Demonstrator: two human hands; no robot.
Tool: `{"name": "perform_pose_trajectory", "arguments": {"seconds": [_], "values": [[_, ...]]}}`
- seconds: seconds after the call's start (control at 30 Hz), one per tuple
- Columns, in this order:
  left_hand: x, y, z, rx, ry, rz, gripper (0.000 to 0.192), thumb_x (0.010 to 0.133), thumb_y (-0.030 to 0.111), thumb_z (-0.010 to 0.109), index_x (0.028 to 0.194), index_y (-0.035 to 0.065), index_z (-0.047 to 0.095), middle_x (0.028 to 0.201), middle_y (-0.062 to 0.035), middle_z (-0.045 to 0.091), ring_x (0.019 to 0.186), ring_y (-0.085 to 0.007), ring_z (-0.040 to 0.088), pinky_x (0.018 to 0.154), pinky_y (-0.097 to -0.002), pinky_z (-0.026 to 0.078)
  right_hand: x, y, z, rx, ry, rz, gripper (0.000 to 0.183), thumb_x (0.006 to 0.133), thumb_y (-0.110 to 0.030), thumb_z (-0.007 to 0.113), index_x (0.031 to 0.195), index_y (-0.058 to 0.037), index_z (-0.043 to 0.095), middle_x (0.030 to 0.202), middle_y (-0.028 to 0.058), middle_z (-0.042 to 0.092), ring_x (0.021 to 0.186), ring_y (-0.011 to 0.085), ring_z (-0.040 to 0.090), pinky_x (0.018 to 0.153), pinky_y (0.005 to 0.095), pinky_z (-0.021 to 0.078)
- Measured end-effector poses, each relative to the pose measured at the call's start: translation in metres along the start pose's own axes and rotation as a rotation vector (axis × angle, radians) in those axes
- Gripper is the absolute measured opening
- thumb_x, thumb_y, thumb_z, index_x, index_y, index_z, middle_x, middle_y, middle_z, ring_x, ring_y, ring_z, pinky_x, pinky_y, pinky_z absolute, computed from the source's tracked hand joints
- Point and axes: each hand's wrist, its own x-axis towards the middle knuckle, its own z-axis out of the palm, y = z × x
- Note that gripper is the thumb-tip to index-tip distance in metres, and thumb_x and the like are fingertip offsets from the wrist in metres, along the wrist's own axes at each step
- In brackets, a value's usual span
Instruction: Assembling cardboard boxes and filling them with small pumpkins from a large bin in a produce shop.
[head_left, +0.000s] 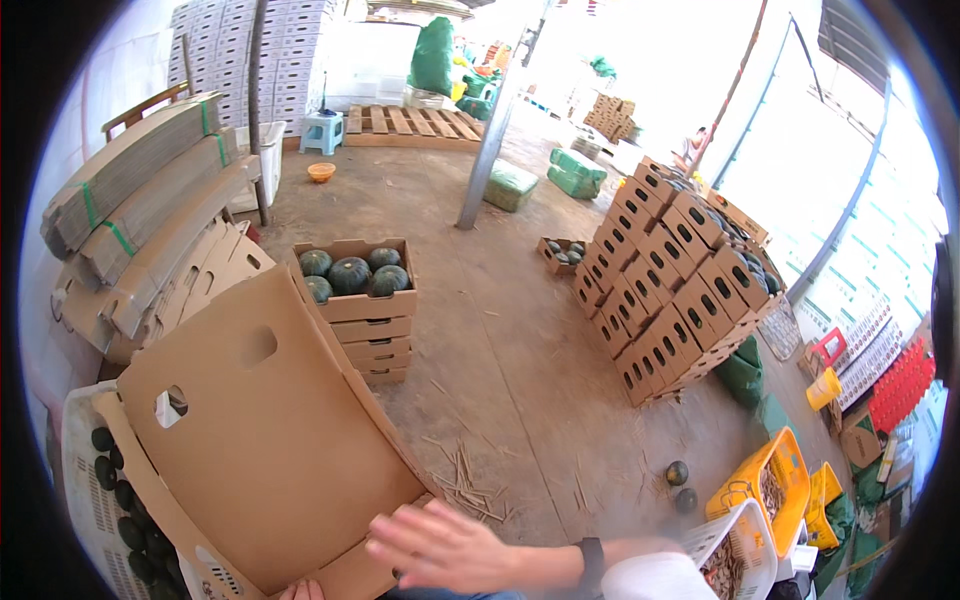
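Before me an unfilled cardboard box (255, 435) with oval hand holes lies tilted over a white plastic crate (82, 442). Dark green squashes (131, 534) show in that crate, left of the box. The fingertips of my left hand (302, 591) curl over the box's near wall; the rest of that hand is out of the picture. My right hand (446, 541), slightly blurred, is spread flat at the box's near right corner and grips nothing. Whether its palm touches the cardboard is hard to tell. A dark band circles the right wrist.
Beyond the box stands a carton stack (373, 308) topped with squashes (349, 276). Flattened cardboard (142, 172) is piled left. A tall stack of filled cartons (675, 277), a metal post (491, 127), loose squashes (676, 472) and a yellow crate (787, 469) stand farther right.
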Motion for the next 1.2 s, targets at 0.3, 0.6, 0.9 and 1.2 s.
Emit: {"name": "perform_pose_trajectory", "arguments": {"seconds": [0.3,0.6,0.9,1.2], "values": [[0.003,0.0,0.014,-0.302,-0.161,-0.182,0.022,0.074,0.006,0.06,0.096,0.005,0.061,0.099,-0.01,0.063,0.093,-0.0252,0.062,0.071,-0.0338,0.053,0.013,0.006,0.04,-0.102,-0.379,-0.353,0.009,0.068,-0.017,0.056,0.072,-0.01,0.052,0.07,0.0003,0.046,0.066,0.0127,0.049,0.049,0.0208,0.0403],[-0.046,0.041,0.012,-0.43,-0.134,0.03,0.036,0.078,0.018,0.059,0.112,0.0052,0.057,0.107,-0.0145,0.058,0.095,-0.0266,0.06,0.075,-0.0343,0.051,-0.015,0.013,-0.017,0.754,-0.825,-0.107,0.037,0.084,-0.023,0.06,0.114,-0.0029,0.054,0.114,0.0144,0.056,0.105,0.0288,0.057,0.085,0.0378,0.0485],[-0.008,-0.058,0.035,-1.794,0.387,-0.802,0.058,0.094,0.04,0.043,0.135,-0.0012,0.036,0.127,-0.0212,0.047,0.124,-0.0302,0.039,0.107,-0.0449,0.023,0.05,0.077,0.018,1.293,-0.251,0.515,0.047,0.091,-0.043,0.052,0.107,0.0002,0.062,0.133,0.0188,0.045,0.129,0.0282,0.034,0.104,0.043,0.0299],[-0.032,-0.074,0.055,-1.793,0.605,-0.364,0.059,0.092,0.045,0.049,0.128,0.0,0.034,0.1,-0.018,0.062,0.095,-0.0279,0.06,0.094,-0.0422,0.042,0.04,0.067,0.02,1.645,0.017,0.746,0.021,0.095,-0.029,0.047,0.101,-0.0084,0.047,0.084,0.007,0.054,0.083,0.0178,0.052,0.085,0.0329,0.0422]]}}
